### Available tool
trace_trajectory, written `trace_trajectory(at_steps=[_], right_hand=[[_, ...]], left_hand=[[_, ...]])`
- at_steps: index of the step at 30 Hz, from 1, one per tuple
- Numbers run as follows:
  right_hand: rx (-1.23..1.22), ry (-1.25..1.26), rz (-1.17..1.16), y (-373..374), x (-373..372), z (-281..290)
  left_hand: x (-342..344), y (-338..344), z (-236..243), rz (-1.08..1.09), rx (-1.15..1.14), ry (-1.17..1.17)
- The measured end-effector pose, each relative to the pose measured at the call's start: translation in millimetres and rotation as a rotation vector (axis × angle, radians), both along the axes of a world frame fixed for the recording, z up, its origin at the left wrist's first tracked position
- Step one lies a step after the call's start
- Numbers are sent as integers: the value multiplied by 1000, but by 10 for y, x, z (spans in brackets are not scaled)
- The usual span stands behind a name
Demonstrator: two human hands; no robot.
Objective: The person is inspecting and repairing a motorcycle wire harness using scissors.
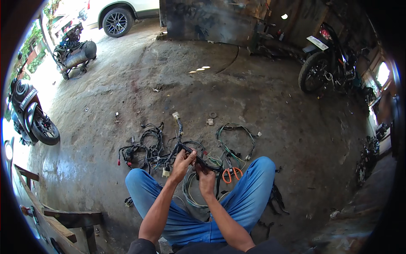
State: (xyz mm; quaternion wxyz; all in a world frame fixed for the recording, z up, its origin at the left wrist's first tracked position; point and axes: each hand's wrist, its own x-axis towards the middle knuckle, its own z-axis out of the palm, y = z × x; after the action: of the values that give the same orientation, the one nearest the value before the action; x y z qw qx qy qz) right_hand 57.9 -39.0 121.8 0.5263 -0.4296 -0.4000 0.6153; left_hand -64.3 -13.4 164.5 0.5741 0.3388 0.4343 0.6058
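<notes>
Between my knees, my left hand (184, 164) is closed around a black-taped wiring harness (180, 134). One branch of it runs away from me to a pale plug connector. My right hand (206, 180) is closed on the same harness, just right of and nearer than the left; its fingertips are partly hidden. A cream connector (165, 172) hangs left of my left hand. Close by my right hand lie scissors with orange handles (231, 175). Loose pale and green wires (188, 186) curve below my hands.
A tangled black wire bundle (148, 144) and a looped green-black cable (237, 127) lie on the dirty floor. Wooden benches (72, 218) stand at near left. Motorcycles (315, 72) (31, 114), an air compressor (78, 55) and a white car (144, 6) are farther off.
</notes>
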Motion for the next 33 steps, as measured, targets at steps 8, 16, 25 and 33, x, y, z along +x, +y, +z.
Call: trace_trajectory(at_steps=[8,16,25,33], right_hand=[[21,-411,-4,-365,155,656],[39,-485,93,779,865,997],[306,-985,-177,1232,711,317],[83,-516,254,-474,386,912]], left_hand=[[-3,-47,-154,49,6,227],[28,-127,100,-197,20,303],[41,-109,50,-185,-32,13],[39,52,101,-1,-2,132]])
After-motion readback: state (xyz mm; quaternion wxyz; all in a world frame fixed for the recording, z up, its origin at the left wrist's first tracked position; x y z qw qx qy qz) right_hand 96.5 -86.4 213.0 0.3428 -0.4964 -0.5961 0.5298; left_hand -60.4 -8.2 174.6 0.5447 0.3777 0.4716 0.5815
